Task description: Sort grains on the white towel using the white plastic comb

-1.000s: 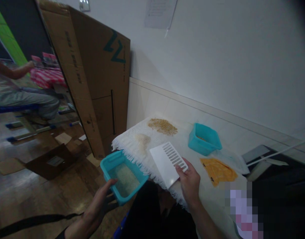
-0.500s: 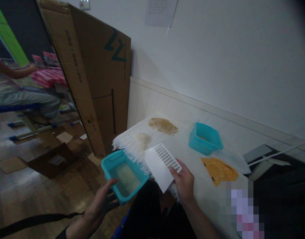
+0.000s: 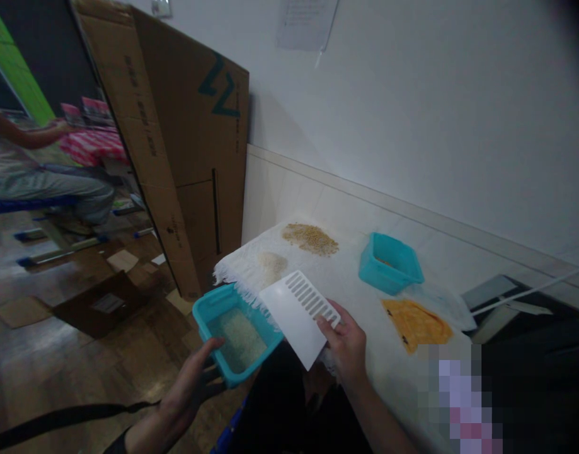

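Note:
My left hand [image 3: 191,379] grips the near rim of a teal tub [image 3: 208,313] that holds white rice, held just off the table's left edge. My right hand [image 3: 346,345] pinches a flat white plastic scraper [image 3: 293,318] with a row of slots, tilted over the tub's right rim. A small pile of white rice [image 3: 273,262] and a larger pile of brown grain [image 3: 310,238] lie on the white fringed cloth [image 3: 346,277] beyond.
A second teal tub [image 3: 389,263] stands on the cloth at the right, with an orange cloth [image 3: 414,324] and a clear bag near it. Large cardboard sheets [image 3: 185,139] lean on the wall at left. Another person [image 3: 38,176] sits far left.
My right hand has carried the white scraper leftward, from over the cloth to the tub's right rim. The left hand and tub have stayed put.

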The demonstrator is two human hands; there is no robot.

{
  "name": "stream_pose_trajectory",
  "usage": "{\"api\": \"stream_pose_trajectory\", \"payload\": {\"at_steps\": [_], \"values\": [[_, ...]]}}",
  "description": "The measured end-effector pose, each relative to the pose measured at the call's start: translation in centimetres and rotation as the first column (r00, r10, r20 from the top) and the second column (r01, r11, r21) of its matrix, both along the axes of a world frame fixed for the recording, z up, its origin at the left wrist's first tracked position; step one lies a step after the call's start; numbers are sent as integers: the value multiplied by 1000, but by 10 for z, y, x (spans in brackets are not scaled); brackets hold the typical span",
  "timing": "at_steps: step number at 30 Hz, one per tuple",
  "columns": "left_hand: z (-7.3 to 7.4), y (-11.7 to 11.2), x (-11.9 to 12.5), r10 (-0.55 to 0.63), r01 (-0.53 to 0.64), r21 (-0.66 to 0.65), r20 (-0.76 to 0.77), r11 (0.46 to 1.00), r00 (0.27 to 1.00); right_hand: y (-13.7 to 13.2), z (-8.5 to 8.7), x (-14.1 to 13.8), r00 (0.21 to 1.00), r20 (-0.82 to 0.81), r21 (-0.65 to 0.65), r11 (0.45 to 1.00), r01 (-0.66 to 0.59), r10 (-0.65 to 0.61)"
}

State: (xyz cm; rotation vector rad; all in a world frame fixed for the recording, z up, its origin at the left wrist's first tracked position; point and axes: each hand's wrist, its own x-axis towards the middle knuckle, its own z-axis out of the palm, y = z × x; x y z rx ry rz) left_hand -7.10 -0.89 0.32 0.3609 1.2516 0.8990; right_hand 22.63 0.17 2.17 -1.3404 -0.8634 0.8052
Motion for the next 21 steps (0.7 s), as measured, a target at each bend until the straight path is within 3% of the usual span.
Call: {"api": "stream_pose_trajectory", "payload": {"at_steps": [5, 15, 21], "values": [[-10, 0, -4, 1, -1, 32, -7, 1000, 1000, 24, 4, 29, 974, 135, 68, 982, 175, -183], [-6, -2, -2, 14, -14, 24, -6, 1000, 1000, 7, 2, 8, 997, -44, -29, 998, -63, 62], [-12, -1, -5, -3, 3, 37, 1, 999, 1000, 23, 4, 33, 989, 41, 37, 989, 143, -145]]}}
